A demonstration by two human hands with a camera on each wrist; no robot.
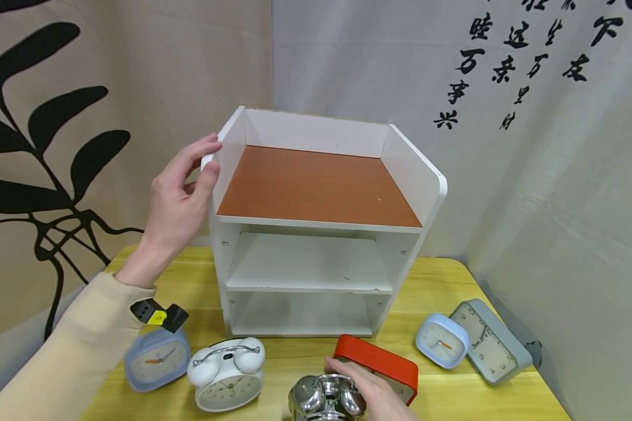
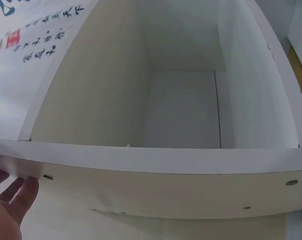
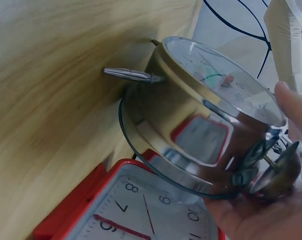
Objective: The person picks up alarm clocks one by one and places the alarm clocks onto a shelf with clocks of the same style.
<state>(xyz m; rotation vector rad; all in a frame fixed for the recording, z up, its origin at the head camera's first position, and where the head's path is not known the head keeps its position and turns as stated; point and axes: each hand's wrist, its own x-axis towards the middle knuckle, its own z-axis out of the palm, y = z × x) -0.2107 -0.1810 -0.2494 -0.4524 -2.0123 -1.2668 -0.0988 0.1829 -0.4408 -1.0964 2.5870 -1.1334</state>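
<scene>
The right hand's (image 1: 371,390) grip pinched the silver clock (image 3: 190,115), just beside the red clock (image 1: 381,363) near the bench's (image 1: 289,356) front; the left hand (image 1: 181,187) pinched the white shelf's (image 1: 316,181) edge. Good handling required a firm, level hold, avoiding bumps.

On the red clock's (image 3: 151,212) dial, at the near side, the numerals 7, 8, 9 and 10 were readable. Black Chinese characters (image 1: 457,92) stood on the pale backdrop (image 1: 347,70) at the far right, 万, 事, 兴, 里 and 友 among them. Markings on the silver alarm clock (image 3: 195,115) were too blurred to read; numerals on the grey-green clock (image 1: 491,342), at right, were too small.
</scene>
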